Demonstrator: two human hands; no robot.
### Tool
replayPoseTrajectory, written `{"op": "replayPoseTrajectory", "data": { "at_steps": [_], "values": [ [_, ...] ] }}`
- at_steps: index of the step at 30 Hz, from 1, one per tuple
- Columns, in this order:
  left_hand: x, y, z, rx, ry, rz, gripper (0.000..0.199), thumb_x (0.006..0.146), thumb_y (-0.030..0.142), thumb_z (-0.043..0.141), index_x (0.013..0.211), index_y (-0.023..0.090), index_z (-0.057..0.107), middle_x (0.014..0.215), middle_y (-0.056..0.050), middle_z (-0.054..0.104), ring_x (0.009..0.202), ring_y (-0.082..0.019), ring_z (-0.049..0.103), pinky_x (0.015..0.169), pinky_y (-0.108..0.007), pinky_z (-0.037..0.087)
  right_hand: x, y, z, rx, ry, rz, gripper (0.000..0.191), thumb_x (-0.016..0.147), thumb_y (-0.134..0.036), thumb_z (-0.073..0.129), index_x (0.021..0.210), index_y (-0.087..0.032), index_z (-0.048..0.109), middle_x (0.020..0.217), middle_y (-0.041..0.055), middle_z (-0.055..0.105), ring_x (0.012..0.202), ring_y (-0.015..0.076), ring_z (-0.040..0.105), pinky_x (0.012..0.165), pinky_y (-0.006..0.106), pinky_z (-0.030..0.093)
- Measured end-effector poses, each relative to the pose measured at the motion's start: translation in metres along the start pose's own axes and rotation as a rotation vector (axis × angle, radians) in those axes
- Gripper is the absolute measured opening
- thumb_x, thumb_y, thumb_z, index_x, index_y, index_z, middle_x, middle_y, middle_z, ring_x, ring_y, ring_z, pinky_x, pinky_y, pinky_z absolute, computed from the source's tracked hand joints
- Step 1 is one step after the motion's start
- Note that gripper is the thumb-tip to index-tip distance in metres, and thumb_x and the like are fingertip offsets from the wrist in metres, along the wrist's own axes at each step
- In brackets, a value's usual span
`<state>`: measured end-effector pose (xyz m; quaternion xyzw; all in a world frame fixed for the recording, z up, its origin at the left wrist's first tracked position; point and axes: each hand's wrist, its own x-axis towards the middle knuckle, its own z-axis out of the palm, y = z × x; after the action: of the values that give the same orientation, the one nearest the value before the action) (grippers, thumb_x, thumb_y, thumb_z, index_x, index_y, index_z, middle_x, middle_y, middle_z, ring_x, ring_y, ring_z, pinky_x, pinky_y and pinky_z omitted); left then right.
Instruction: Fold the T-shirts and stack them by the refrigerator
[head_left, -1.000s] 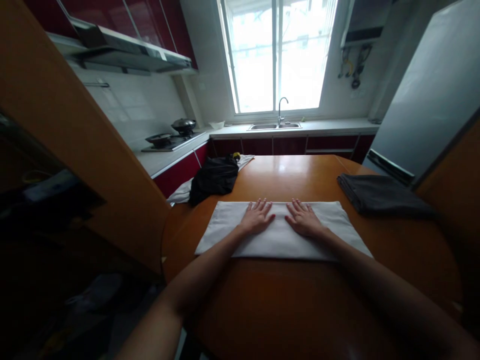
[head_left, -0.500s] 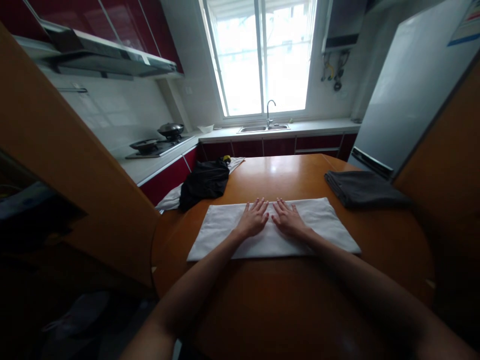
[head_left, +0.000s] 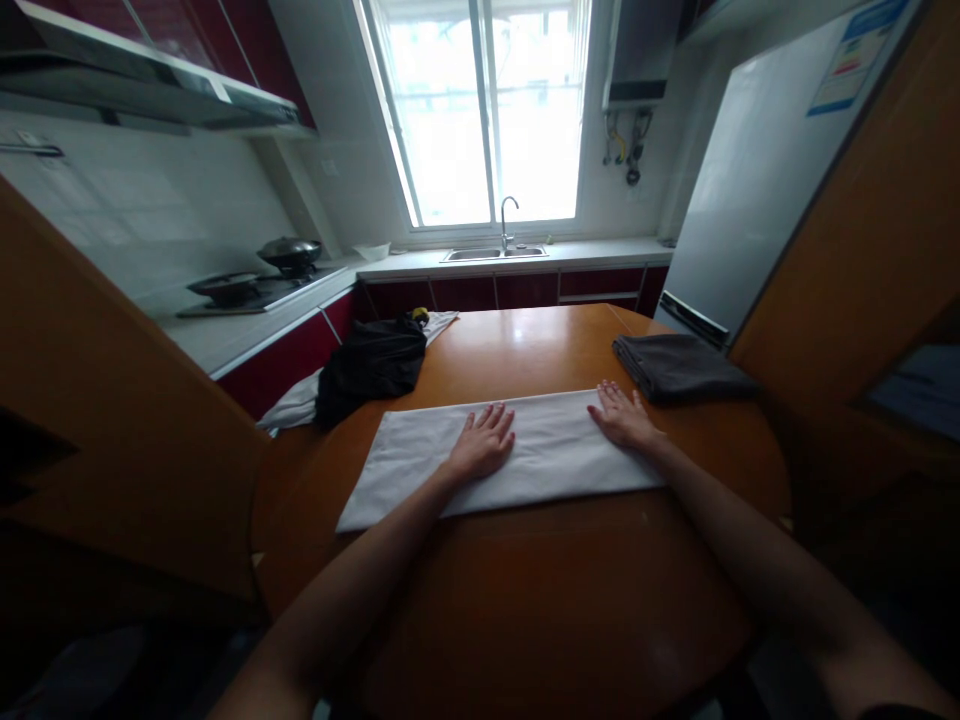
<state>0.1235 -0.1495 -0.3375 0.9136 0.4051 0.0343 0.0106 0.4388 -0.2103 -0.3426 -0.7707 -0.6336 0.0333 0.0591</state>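
White cloth [head_left: 555, 450] flat, faintly creased; left hand [head_left: 484, 442], right hand [head_left: 625, 417] spread on it, gripping nothing; grey cloth [head_left: 682, 366] folded, black cloth [head_left: 375, 365] unfolded.

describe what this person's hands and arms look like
The left hand and right hand are ungloved, with no ring or watch visible. The left forearm and right forearm show no sleeve; a dark edge at bottom right may be clothing.

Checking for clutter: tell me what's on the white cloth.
The left hand lies on the white cloth, the right hand over its right end; whatever they cover is hidden.
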Motion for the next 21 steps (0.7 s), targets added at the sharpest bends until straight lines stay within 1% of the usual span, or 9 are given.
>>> {"op": "replayPoseTrajectory", "data": {
  "at_steps": [1,3,6,9,12,14,17,19,21],
  "values": [
    [0.000,0.000,0.000,-0.002,-0.004,-0.001,0.059,0.104,0.041,0.027,0.158,0.018,0.032,0.166,-0.011,0.022,0.154,-0.030,0.018,0.122,-0.056,0.018,0.000,0.003,-0.002,-0.001,0.013,0.026,0.071,0.103,-0.052,0.017,0.160,-0.010,0.021,0.168,0.0129,0.014,0.155,0.0251,0.009,0.123,0.053,0.005],
    [0.001,-0.001,0.000,-0.004,-0.009,-0.003,0.059,0.104,0.041,0.027,0.158,0.016,0.031,0.166,-0.011,0.022,0.154,-0.030,0.018,0.122,-0.056,0.018,0.000,-0.003,-0.005,0.002,0.069,0.053,0.070,0.104,-0.049,0.017,0.160,-0.007,0.022,0.167,0.0146,0.015,0.155,0.0253,0.010,0.123,0.054,0.007],
    [0.000,0.000,-0.003,0.004,-0.002,-0.002,0.059,0.104,0.042,0.028,0.158,0.016,0.032,0.166,-0.012,0.023,0.154,-0.031,0.018,0.121,-0.058,0.019,-0.005,-0.033,-0.004,0.027,0.159,0.002,0.069,0.104,-0.047,0.019,0.159,-0.006,0.023,0.167,0.0155,0.016,0.155,0.0249,0.010,0.123,0.052,0.009],
    [-0.003,0.007,-0.010,0.025,0.055,0.036,0.059,0.105,0.044,0.028,0.159,0.019,0.029,0.167,-0.011,0.021,0.154,-0.030,0.016,0.121,-0.059,0.017,-0.010,-0.062,0.004,0.053,0.099,-0.105,0.069,0.103,-0.048,0.023,0.159,-0.008,0.023,0.167,0.0149,0.016,0.155,0.0251,0.010,0.123,0.054,0.010],
    [-0.008,0.021,-0.012,0.002,0.084,0.093,0.060,0.105,0.046,0.024,0.160,0.021,0.024,0.167,-0.009,0.020,0.155,-0.027,0.014,0.122,-0.057,0.016,-0.013,-0.075,0.012,0.064,0.003,-0.147,0.069,0.102,-0.047,0.027,0.159,-0.009,0.024,0.167,0.0146,0.018,0.155,0.0261,0.013,0.122,0.056,0.009],
    [-0.012,0.031,-0.009,-0.023,0.035,0.128,0.061,0.105,0.048,0.024,0.160,0.020,0.025,0.167,-0.010,0.021,0.155,-0.028,0.015,0.122,-0.057,0.017,-0.016,-0.078,0.013,0.068,0.010,-0.141,0.068,0.102,-0.045,0.028,0.159,-0.009,0.026,0.167,0.0151,0.019,0.154,0.0264,0.014,0.122,0.056,0.009],
    [-0.015,0.039,-0.001,-0.036,-0.033,0.157,0.060,0.105,0.047,0.027,0.159,0.021,0.029,0.167,-0.011,0.021,0.154,-0.029,0.016,0.122,-0.058,0.016,-0.031,-0.086,0.011,0.084,0.073,-0.157,0.065,0.102,-0.040,0.028,0.158,-0.009,0.027,0.167,0.0154,0.018,0.155,0.0259,0.012,0.122,0.055,0.010],
    [-0.016,0.039,0.002,-0.037,-0.038,0.154,0.059,0.105,0.044,0.027,0.159,0.021,0.028,0.167,-0.011,0.021,0.154,-0.029,0.016,0.122,-0.057,0.015,-0.047,-0.097,0.012,0.109,0.081,-0.206,0.064,0.102,-0.039,0.027,0.158,-0.009,0.028,0.167,0.0140,0.017,0.155,0.0251,0.012,0.122,0.054,0.011],
    [-0.015,0.038,0.004,-0.036,-0.032,0.149,0.058,0.105,0.042,0.026,0.159,0.022,0.028,0.167,-0.010,0.021,0.155,-0.027,0.015,0.122,-0.056,0.014,-0.063,-0.109,0.014,0.130,0.047,-0.261,0.064,0.102,-0.041,0.027,0.158,-0.010,0.029,0.167,0.0132,0.019,0.155,0.0252,0.013,0.123,0.052,0.012]
  ]
}}
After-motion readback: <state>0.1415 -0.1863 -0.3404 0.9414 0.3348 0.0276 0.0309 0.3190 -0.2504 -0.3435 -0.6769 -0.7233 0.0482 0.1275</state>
